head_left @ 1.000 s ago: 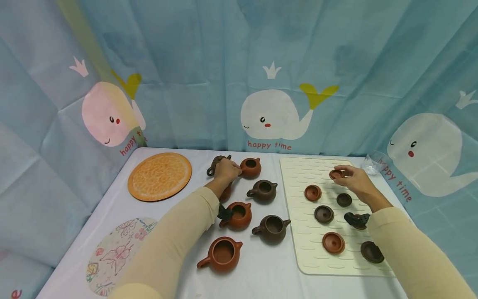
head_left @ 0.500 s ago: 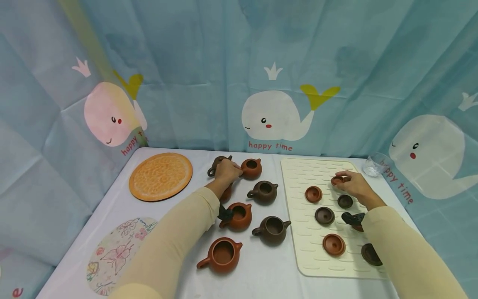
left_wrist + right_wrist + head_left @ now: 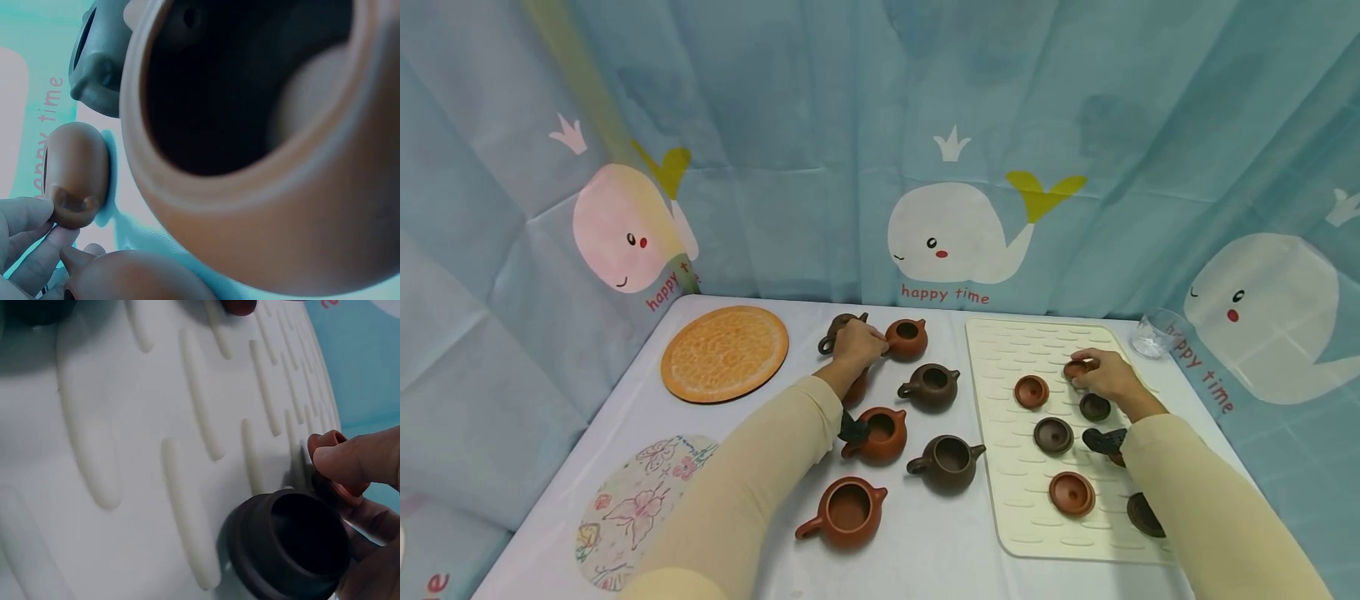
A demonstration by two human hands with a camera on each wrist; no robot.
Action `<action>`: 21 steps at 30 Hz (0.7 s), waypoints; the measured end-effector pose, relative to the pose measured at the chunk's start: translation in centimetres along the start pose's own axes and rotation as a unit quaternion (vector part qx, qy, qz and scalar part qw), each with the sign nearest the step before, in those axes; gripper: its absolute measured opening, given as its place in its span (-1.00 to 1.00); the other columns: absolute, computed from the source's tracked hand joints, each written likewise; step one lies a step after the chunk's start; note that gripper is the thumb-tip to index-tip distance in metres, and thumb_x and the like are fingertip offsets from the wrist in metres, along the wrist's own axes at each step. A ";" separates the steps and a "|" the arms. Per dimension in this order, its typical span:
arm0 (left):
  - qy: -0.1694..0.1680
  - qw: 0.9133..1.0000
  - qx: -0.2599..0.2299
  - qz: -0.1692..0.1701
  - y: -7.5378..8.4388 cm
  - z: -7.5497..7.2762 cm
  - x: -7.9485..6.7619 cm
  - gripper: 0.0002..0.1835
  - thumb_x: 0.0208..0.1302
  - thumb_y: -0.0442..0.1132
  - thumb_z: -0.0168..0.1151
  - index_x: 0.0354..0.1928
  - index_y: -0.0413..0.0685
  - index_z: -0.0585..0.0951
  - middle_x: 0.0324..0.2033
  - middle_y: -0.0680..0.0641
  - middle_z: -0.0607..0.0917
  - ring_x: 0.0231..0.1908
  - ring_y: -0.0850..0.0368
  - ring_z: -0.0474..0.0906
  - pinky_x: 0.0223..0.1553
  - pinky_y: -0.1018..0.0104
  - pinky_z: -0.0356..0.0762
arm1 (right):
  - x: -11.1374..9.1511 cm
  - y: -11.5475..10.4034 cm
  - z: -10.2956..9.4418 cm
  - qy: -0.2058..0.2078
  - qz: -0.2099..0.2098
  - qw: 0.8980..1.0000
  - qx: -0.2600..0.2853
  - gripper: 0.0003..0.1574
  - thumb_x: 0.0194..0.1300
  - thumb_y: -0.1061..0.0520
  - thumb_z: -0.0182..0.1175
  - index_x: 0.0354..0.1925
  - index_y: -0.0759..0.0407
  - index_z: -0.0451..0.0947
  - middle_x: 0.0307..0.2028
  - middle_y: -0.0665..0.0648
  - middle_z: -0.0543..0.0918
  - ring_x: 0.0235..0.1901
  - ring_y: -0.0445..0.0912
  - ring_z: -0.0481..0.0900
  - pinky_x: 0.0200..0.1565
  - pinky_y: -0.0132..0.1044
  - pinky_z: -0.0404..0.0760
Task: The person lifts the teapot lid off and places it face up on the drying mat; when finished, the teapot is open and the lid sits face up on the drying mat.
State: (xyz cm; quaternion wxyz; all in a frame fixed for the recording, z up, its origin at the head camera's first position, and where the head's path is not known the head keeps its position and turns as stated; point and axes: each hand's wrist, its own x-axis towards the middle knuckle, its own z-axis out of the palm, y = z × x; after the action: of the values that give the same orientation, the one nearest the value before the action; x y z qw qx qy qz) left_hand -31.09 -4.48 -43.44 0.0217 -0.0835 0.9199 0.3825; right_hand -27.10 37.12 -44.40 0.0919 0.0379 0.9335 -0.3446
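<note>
In the head view my left hand point(image 3: 859, 343) is at the back of the group of lidless teapots. Its thumb and fingers pinch the handle of a small reddish-brown teapot point(image 3: 907, 340), as the left wrist view shows of that teapot point(image 3: 78, 169). My right hand point(image 3: 1112, 383) holds a small reddish-brown teapot lid point(image 3: 1075, 372) between thumb and fingers over the cream mat. Seen from the right wrist, that lid point(image 3: 337, 481) is tilted, close behind a dark upturned lid point(image 3: 300, 537). Whether the held lid touches the mat, I cannot tell.
Several brown and reddish teapots, such as a dark one point(image 3: 950, 463), stand left of the cream mat point(image 3: 1022, 533). More lids, like a reddish one point(image 3: 1072, 493), lie on the mat. A clear glass point(image 3: 1157, 332) is behind it; a round orange mat point(image 3: 725, 354) lies far left.
My right hand has come a little nearer to me over the mat with the lid still in its fingers. The left hand stays at the reddish teapot's handle.
</note>
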 end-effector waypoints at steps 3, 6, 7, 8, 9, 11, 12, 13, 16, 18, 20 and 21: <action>0.001 1.000 0.001 0.000 0.0 0.0 0.0 -0.94 0.15 -0.22 0.40 -0.35 0.01 0.79 -0.31 0.01 0.72 -0.18 0.03 0.58 -0.13 0.17 0.50 | 0.1 0.1 0.2 0.006 -0.011 1.000 -0.023 -0.36 0.16 0.28 0.26 0.21 0.42 0.37 -0.06 0.52 0.45 -0.11 0.32 0.44 -0.16 0.05 0.47; 0.000 1.000 0.002 -0.001 0.1 0.0 0.0 -0.94 0.16 -0.22 0.40 -0.35 0.01 0.79 -0.30 0.01 0.72 -0.17 0.03 0.58 -0.12 0.17 0.50 | 0.1 0.0 0.3 0.009 -0.018 0.999 -0.039 -0.37 0.15 0.27 0.26 0.20 0.41 0.39 -0.07 0.52 0.46 -0.09 0.34 0.44 -0.13 0.11 0.46; 0.000 1.000 0.002 -0.002 0.1 0.0 0.0 -0.95 0.15 -0.22 0.40 -0.35 0.01 0.79 -0.30 0.01 0.72 -0.16 0.04 0.58 -0.12 0.17 0.50 | 0.1 0.0 0.3 0.011 -0.019 0.999 -0.043 -0.37 0.15 0.26 0.26 0.19 0.41 0.39 -0.07 0.52 0.46 -0.10 0.33 0.44 -0.12 0.11 0.46; -0.001 1.000 0.001 -0.002 0.1 -0.1 0.0 -0.95 0.16 -0.22 0.40 -0.36 0.01 0.79 -0.30 0.01 0.72 -0.16 0.03 0.58 -0.12 0.17 0.50 | 0.1 0.0 0.3 0.011 -0.020 0.999 -0.044 -0.37 0.15 0.26 0.26 0.19 0.41 0.39 -0.07 0.52 0.47 -0.10 0.33 0.44 -0.12 0.12 0.45; -0.001 1.000 0.000 -0.003 0.2 -0.1 0.0 -0.95 0.16 -0.23 0.40 -0.36 0.01 0.79 -0.30 0.01 0.72 -0.16 0.03 0.59 -0.12 0.17 0.50 | 0.1 -0.1 0.4 0.012 -0.020 0.999 -0.045 -0.37 0.16 0.26 0.26 0.19 0.41 0.39 -0.07 0.52 0.47 -0.09 0.33 0.44 -0.11 0.12 0.45; -0.001 1.000 0.000 -0.002 0.2 -0.1 -0.1 -0.95 0.16 -0.22 0.40 -0.36 0.01 0.79 -0.31 0.01 0.73 -0.17 0.03 0.59 -0.13 0.17 0.50 | 0.1 -0.1 0.4 0.014 -0.018 0.999 -0.046 -0.37 0.17 0.25 0.26 0.19 0.41 0.39 -0.06 0.52 0.47 -0.09 0.33 0.44 -0.10 0.12 0.44; -0.001 1.000 0.000 -0.002 0.2 -0.1 -0.1 -0.95 0.16 -0.23 0.40 -0.36 0.01 0.79 -0.31 0.02 0.73 -0.17 0.03 0.59 -0.14 0.17 0.51 | 0.0 -0.2 0.4 0.015 -0.017 0.999 -0.045 -0.37 0.17 0.25 0.27 0.20 0.41 0.38 -0.06 0.52 0.47 -0.09 0.33 0.44 -0.11 0.12 0.45; -0.001 1.000 0.000 -0.001 0.2 -0.1 0.0 -0.95 0.16 -0.23 0.40 -0.36 0.01 0.79 -0.31 0.02 0.73 -0.18 0.03 0.59 -0.16 0.18 0.51 | 0.0 -0.2 0.4 0.015 -0.016 0.999 -0.045 -0.36 0.18 0.24 0.27 0.20 0.41 0.37 -0.06 0.52 0.48 -0.10 0.33 0.45 -0.12 0.11 0.46; -0.002 1.000 0.003 0.001 0.1 0.0 0.0 -0.95 0.16 -0.23 0.40 -0.35 0.02 0.79 -0.32 0.03 0.73 -0.20 0.04 0.59 -0.22 0.20 0.52 | -0.1 -0.2 0.3 0.015 -0.006 0.999 -0.041 -0.33 0.19 0.22 0.27 0.23 0.40 0.34 -0.07 0.50 0.49 -0.12 0.30 0.47 -0.17 0.06 0.48; -0.002 1.000 0.004 0.002 0.1 0.0 0.0 -0.95 0.16 -0.23 0.40 -0.35 0.02 0.79 -0.33 0.04 0.73 -0.21 0.05 0.59 -0.25 0.21 0.52 | -0.2 -0.1 0.2 0.010 0.002 0.999 -0.032 -0.30 0.21 0.21 0.25 0.27 0.39 0.30 -0.07 0.49 0.48 -0.16 0.27 0.49 -0.22 0.02 0.50; -0.004 1.000 0.005 0.001 0.1 0.0 0.0 -0.95 0.16 -0.23 0.40 -0.35 0.02 0.79 -0.33 0.04 0.73 -0.21 0.06 0.58 -0.24 0.22 0.51 | -0.3 0.0 0.0 0.006 0.010 1.000 -0.026 -0.27 0.24 0.18 0.24 0.30 0.38 0.26 -0.06 0.48 0.47 -0.17 0.25 0.50 -0.26 -0.02 0.50; -0.006 1.000 0.006 0.001 0.0 0.0 0.0 -0.95 0.16 -0.23 0.40 -0.34 0.02 0.79 -0.32 0.04 0.73 -0.21 0.06 0.58 -0.24 0.22 0.51 | -0.4 0.1 -0.1 0.003 0.012 1.000 -0.018 -0.26 0.25 0.17 0.24 0.32 0.38 0.24 -0.05 0.48 0.46 -0.17 0.25 0.50 -0.27 -0.03 0.51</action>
State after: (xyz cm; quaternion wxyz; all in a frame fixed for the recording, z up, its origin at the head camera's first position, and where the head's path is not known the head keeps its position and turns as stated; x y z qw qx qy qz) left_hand -31.05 -4.43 -43.42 0.0270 -0.0806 0.9221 0.3774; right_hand -26.69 37.27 -44.29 0.0937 0.0489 0.9393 -0.3264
